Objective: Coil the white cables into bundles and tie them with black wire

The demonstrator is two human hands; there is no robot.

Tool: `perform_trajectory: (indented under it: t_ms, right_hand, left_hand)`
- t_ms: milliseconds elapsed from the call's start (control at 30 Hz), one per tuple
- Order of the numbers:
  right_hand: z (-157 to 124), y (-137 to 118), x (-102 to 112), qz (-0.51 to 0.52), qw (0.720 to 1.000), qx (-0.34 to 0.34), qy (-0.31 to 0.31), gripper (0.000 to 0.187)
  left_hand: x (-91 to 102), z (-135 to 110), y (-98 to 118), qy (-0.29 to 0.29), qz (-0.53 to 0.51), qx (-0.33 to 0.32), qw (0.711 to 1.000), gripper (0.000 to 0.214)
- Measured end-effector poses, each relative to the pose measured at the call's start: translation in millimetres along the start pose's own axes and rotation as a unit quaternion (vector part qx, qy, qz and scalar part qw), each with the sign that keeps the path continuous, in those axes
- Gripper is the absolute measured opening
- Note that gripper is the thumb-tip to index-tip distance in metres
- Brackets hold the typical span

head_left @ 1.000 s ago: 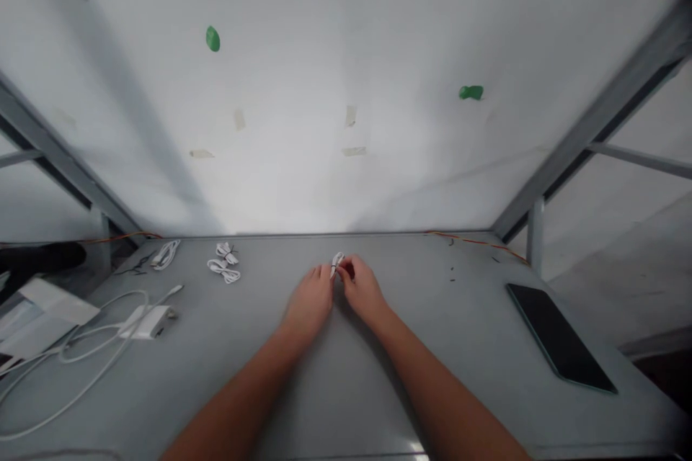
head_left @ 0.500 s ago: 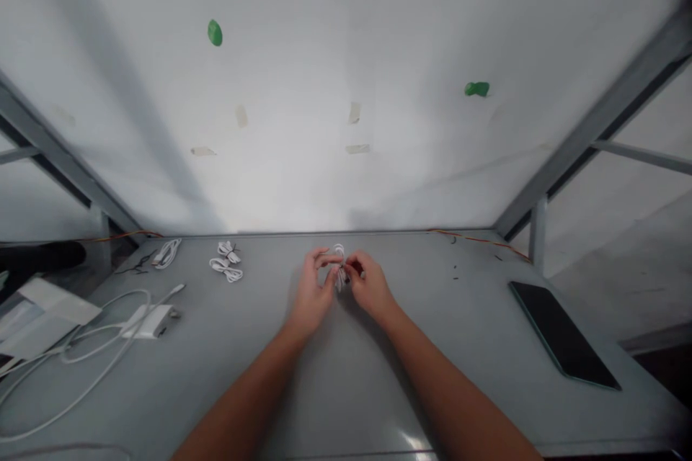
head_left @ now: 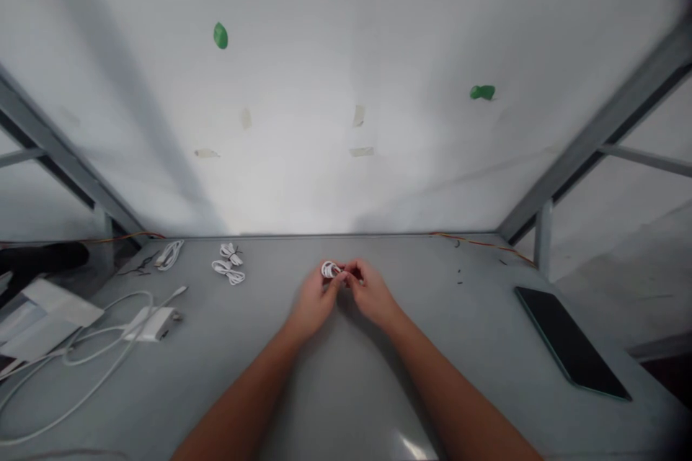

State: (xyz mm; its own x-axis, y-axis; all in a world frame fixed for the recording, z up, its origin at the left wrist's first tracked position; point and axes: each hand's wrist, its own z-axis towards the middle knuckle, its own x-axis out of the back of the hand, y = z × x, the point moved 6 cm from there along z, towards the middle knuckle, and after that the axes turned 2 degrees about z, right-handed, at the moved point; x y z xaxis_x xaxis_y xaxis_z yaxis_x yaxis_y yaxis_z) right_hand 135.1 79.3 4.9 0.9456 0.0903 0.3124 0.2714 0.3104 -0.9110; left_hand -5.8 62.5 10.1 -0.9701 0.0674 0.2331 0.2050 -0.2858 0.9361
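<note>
- Small white cable coil (head_left: 329, 270): it sits at the middle of the desk (head_left: 335, 389), toward the far edge, held just off or at the surface between the two hands; which of the two cannot be told.
- Left hand (head_left: 313, 299): its fingertips are closed on the near-left side of the coil, and the loop shows just above them.
- Right hand (head_left: 373, 292): thumb and forefinger are pinched on the right side of the coil, so both hands are clamped on the same small bundle.
- Key relation: the coil lies at the far tips of both hands, in the gap where they meet. Its loop faces up toward the camera and sits slightly more on the left hand's side.
- Two tied white cable bundles (head_left: 229, 264) lie well apart to the far left, with another loose white cable (head_left: 169, 256) further left.
- A white charger block (head_left: 154, 323) with its long cable trailing sits at the near left.
- A dark flat phone (head_left: 570, 342) lies at the right, well apart from the hands.
</note>
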Motion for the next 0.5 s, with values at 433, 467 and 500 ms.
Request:
perform_trajectory:
  t_ms: [433, 467, 500]
  right_hand:
    - [-9.0, -22.5, -22.7, -0.290, 0.955, 0.047, -0.039, 0.020]
    - [-9.2, -24.0, -22.1, -0.297, 0.953, 0.050, -0.042, 0.020]
    - [-9.4, -25.1, -21.1, -0.304, 0.950, 0.051, -0.045, 0.020]
  left_hand:
    - [5.6, 4.4, -33.0, 0.102, 0.000, 0.111, 0.989, 0.048]
    - [5.9, 3.8, -35.5, 0.100, -0.013, 0.129, 0.986, 0.051]
    - [5.5, 3.2, -37.3, 0.096, -0.033, 0.147, 0.984, 0.053]
